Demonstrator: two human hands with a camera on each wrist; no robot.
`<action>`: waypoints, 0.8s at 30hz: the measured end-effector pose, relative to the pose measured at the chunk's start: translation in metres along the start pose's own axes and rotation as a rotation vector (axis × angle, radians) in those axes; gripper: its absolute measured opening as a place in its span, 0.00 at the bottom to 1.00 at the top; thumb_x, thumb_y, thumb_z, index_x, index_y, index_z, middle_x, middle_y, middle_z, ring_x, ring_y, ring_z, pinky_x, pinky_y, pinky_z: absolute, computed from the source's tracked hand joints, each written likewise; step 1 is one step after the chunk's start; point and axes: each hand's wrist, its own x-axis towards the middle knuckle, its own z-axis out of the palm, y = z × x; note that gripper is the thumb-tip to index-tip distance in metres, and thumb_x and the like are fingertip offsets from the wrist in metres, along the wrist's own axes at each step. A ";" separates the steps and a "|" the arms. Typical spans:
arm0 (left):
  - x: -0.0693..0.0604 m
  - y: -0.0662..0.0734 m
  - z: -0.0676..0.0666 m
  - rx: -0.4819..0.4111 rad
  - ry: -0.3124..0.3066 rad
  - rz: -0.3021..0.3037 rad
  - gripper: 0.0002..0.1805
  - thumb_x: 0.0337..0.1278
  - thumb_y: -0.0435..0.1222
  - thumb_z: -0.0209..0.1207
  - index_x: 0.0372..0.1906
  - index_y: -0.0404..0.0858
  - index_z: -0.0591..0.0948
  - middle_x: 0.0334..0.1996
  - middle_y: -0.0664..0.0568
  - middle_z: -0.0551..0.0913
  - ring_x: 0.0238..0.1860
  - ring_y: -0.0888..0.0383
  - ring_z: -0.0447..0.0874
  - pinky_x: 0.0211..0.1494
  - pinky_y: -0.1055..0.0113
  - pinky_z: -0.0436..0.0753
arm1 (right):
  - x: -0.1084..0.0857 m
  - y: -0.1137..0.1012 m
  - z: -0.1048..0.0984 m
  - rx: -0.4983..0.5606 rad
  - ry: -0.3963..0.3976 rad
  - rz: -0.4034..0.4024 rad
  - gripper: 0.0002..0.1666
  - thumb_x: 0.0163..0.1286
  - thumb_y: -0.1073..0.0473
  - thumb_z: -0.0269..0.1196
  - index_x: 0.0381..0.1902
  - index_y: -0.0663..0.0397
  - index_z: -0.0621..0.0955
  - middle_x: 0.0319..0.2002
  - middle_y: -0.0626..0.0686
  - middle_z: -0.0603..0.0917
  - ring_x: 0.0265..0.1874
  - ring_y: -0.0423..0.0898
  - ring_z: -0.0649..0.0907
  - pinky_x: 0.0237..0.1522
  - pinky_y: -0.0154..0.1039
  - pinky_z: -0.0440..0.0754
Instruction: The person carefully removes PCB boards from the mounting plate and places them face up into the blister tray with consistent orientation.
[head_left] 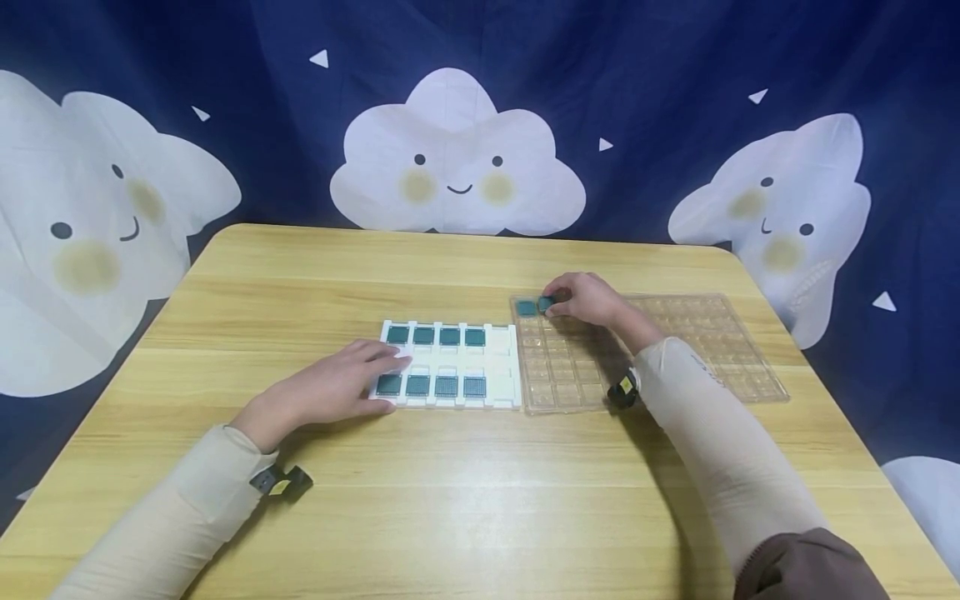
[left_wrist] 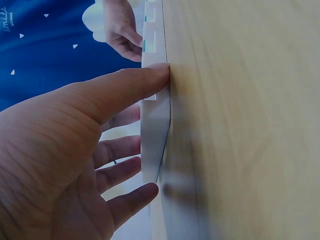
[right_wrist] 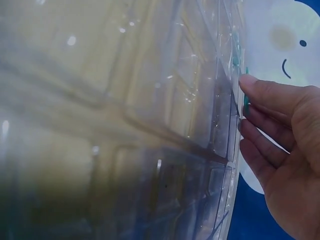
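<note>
My right hand (head_left: 588, 298) pinches a small green square chip (head_left: 546, 304) between thumb and fingers, at the far-left part of a clear plastic blister tray (head_left: 561, 369). Right beside it another green chip (head_left: 527, 308) sits in the corner pocket. In the right wrist view, the thumb and fingers (right_wrist: 270, 97) meet at the tray's far edge around the green piece. My left hand (head_left: 341, 382) rests at the left end of a white tray (head_left: 502, 367), thumb along its near side (left_wrist: 155, 75), other fingers extended over its end. Several green chips (head_left: 449, 337) lie there in two rows.
The clear tray's right half (head_left: 720, 333) extends toward the right side of the wooden table (head_left: 450, 492). Both trays lie side by side, almost touching. A dark blue curtain (head_left: 637, 67) with cloud faces hangs behind the table. Each wrist wears a small black camera (head_left: 281, 481).
</note>
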 end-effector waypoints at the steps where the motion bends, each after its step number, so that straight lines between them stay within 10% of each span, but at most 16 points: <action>1: 0.000 0.000 0.000 0.000 0.000 0.001 0.39 0.59 0.52 0.64 0.72 0.41 0.68 0.68 0.41 0.68 0.69 0.41 0.62 0.71 0.46 0.63 | 0.000 0.000 0.000 0.001 -0.003 0.001 0.22 0.63 0.55 0.70 0.54 0.57 0.82 0.52 0.56 0.83 0.56 0.55 0.77 0.61 0.52 0.72; 24: 0.000 0.002 -0.003 -0.013 -0.011 -0.024 0.38 0.59 0.53 0.64 0.72 0.42 0.68 0.69 0.42 0.68 0.70 0.43 0.61 0.71 0.47 0.63 | 0.002 -0.001 -0.002 -0.035 -0.019 0.002 0.21 0.64 0.56 0.69 0.53 0.58 0.83 0.53 0.57 0.83 0.58 0.56 0.76 0.64 0.53 0.69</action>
